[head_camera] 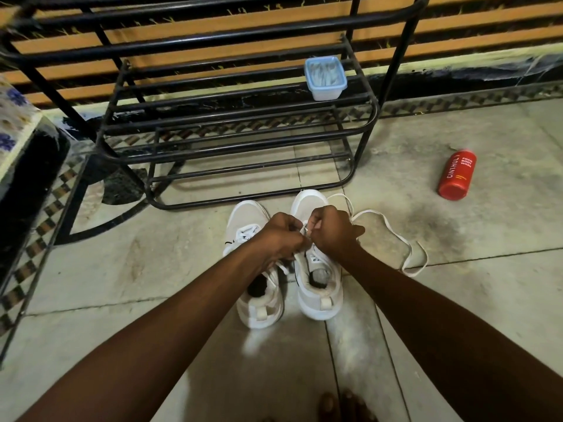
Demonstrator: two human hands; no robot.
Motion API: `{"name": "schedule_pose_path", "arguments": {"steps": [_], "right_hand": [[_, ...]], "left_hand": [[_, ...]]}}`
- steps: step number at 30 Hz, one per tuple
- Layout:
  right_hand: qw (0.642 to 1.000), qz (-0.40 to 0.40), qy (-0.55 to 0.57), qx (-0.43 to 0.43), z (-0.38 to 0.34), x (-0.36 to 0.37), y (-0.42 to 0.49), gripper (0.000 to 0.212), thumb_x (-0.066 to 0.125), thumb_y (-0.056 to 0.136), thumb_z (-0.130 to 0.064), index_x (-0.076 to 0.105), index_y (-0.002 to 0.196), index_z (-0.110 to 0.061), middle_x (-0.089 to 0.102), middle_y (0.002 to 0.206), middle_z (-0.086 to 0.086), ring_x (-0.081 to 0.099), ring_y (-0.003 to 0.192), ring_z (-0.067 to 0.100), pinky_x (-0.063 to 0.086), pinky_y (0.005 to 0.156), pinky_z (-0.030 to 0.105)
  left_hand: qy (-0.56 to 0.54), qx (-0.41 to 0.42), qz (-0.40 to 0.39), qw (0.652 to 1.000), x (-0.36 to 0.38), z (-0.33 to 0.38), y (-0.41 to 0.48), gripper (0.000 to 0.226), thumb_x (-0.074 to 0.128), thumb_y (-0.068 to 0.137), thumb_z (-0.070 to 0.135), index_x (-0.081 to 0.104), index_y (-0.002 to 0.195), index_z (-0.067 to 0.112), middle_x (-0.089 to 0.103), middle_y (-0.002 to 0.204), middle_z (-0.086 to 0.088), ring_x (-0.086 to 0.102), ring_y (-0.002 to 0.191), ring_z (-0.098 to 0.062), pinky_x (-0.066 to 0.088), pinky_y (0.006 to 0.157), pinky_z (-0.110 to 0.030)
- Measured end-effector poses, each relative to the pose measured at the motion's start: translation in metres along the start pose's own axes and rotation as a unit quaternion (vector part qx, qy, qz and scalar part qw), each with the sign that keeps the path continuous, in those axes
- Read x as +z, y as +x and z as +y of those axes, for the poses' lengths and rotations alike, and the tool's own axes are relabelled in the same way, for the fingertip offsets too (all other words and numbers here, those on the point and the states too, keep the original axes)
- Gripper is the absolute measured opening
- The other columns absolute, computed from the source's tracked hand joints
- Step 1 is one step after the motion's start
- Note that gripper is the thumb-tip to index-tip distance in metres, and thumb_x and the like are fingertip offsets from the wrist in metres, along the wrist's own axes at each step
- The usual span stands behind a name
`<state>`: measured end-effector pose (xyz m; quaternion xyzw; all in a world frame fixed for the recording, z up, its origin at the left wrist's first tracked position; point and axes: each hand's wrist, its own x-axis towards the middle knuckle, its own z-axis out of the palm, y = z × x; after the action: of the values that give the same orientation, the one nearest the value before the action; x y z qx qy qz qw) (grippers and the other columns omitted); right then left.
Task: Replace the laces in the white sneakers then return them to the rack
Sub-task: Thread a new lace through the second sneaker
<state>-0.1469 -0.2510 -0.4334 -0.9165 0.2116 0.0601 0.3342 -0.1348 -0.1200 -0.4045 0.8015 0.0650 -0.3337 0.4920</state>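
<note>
- Two white sneakers stand side by side on the floor [457, 284] at the centre of the frame, toes pointing to the rack [243, 116] just beyond them.
- The left sneaker [246, 214] shows lacing across its front; a forearm crosses over its middle.
- The left hand [280, 236] and right hand [332, 229] meet over the front of the right sneaker [320, 296].
- Each grip is closed on the white lace [374, 211], pinching it between the fingertips, with the two hands almost touching.
- The free length of the lace trails right of centre, lying in loose loops on the floor beside the right sneaker.
- The black metal rack stands in the upper middle of the frame; none of its shelves holds a shoe.
- A pale blue tub [325, 77] sits at the right end of its top shelf.
- A red bottle [457, 175] lies on its side on the floor at right, well apart from the sneakers.
- Bare toes [344, 403] show at the bottom edge.
</note>
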Motion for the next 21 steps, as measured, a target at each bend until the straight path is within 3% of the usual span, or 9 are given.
{"name": "schedule_pose_path", "arguments": {"steps": [3,5,7,10,13,15,16,21], "right_hand": [[1.000,-0.011,-0.006,-0.013,0.002,0.000,-0.001,0.014,0.060,0.082,-0.013,0.071,0.085,-0.020,0.065,0.081,-0.009,0.062,0.093,0.018,0.030,0.083,0.038],[0.999,-0.041,-0.011,-0.022,0.004,0.000,0.001,0.013,0.059,0.086,-0.014,0.069,0.087,-0.021,0.065,0.086,-0.007,0.063,0.097,0.021,0.033,0.083,0.038],[0.999,-0.010,0.031,-0.003,0.000,0.001,-0.003,0.014,0.061,0.081,-0.012,0.070,0.078,-0.022,0.063,0.073,-0.010,0.063,0.088,0.016,0.030,0.079,0.036],[0.996,0.018,0.088,0.023,-0.002,0.001,-0.006,0.017,0.063,0.072,-0.008,0.070,0.069,-0.024,0.064,0.065,-0.010,0.063,0.080,0.013,0.038,0.087,0.039],[0.996,0.034,0.085,0.023,0.003,-0.002,-0.008,0.007,0.073,0.079,-0.018,0.072,0.079,-0.026,0.069,0.075,-0.011,0.064,0.085,0.012,0.037,0.089,0.040],[0.994,0.033,0.105,0.003,0.007,-0.002,-0.008,0.006,0.075,0.080,-0.020,0.072,0.079,-0.025,0.071,0.077,-0.012,0.066,0.087,0.012,0.043,0.093,0.043],[0.993,0.028,0.119,-0.009,0.009,-0.002,-0.008,0.009,0.074,0.080,-0.018,0.072,0.076,-0.025,0.072,0.078,-0.011,0.068,0.087,0.013,0.046,0.094,0.046],[0.989,0.015,0.142,-0.041,0.018,-0.003,-0.005,0.010,0.075,0.079,-0.021,0.071,0.074,-0.029,0.073,0.077,-0.012,0.069,0.084,0.009,0.050,0.095,0.048]], "left_hand": [[0.026,0.002,-0.005,1.000,0.003,0.002,0.001,0.043,0.068,0.081,-0.004,0.060,0.123,0.002,0.062,0.096,-0.017,0.061,0.076,-0.028,0.054,0.070,-0.043],[0.058,0.008,-0.008,0.998,0.005,0.005,0.000,0.033,0.070,0.081,0.001,0.063,0.112,0.006,0.061,0.089,-0.013,0.061,0.074,-0.025,0.058,0.070,-0.046],[0.073,0.000,-0.006,0.997,0.006,0.010,-0.003,0.027,0.071,0.075,0.001,0.061,0.097,0.014,0.059,0.084,-0.011,0.061,0.073,-0.025,0.060,0.072,-0.047],[0.035,-0.019,-0.008,0.999,0.007,0.018,-0.002,0.028,0.068,0.060,0.005,0.061,0.086,0.012,0.047,0.073,-0.011,0.049,0.064,-0.022,0.043,0.059,-0.032],[0.021,-0.024,0.036,0.999,0.002,0.019,0.012,0.009,0.065,0.073,-0.001,0.058,0.070,0.005,0.054,0.069,-0.016,0.058,0.069,-0.024,0.049,0.070,-0.036],[0.081,0.007,0.076,0.994,0.000,0.017,0.022,0.002,0.064,0.079,-0.002,0.066,0.079,-0.002,0.069,0.082,-0.023,0.070,0.080,-0.032,0.060,0.080,-0.039],[0.120,0.023,0.102,0.987,0.001,0.015,0.025,0.010,0.065,0.081,0.002,0.070,0.090,-0.001,0.072,0.093,-0.022,0.072,0.089,-0.035,0.061,0.084,-0.042],[0.237,0.075,0.163,0.955,0.010,0.013,0.029,0.023,0.065,0.089,0.015,0.065,0.111,0.008,0.066,0.121,-0.017,0.061,0.116,-0.034,0.052,0.098,-0.040]]}}
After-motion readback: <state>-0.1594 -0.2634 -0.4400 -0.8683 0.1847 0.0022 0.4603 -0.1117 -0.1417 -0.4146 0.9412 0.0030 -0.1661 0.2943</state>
